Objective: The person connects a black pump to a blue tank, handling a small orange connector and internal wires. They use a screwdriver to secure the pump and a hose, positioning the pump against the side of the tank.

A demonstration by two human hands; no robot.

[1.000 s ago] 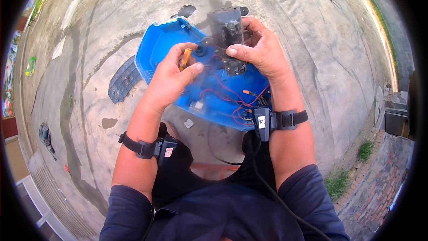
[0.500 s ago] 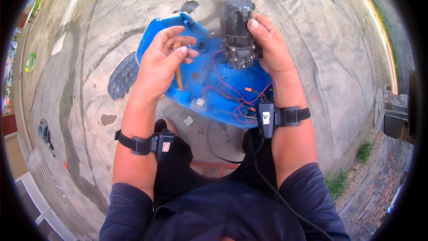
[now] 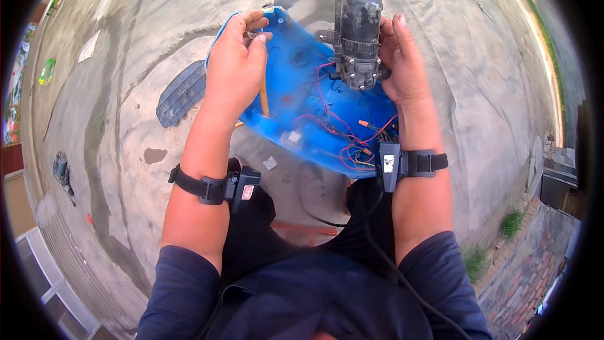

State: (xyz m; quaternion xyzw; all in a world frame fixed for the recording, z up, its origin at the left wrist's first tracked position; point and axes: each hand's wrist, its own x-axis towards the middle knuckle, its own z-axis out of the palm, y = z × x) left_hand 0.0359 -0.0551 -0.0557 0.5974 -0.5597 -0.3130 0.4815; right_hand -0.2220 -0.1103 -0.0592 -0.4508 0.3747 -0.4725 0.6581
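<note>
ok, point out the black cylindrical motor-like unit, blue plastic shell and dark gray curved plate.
Black cylindrical motor-like unit (image 3: 359, 33), head view: mid-body.
Blue plastic shell (image 3: 301, 85), head view: bare inner surface.
Dark gray curved plate (image 3: 180, 96), head view: middle of its face.

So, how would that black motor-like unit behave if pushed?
The black unit is probably stiff and heavy for its size, given its bulky, screwed-together body. Its rounded barrel might roll, though the protruding tab may limit that.
</note>
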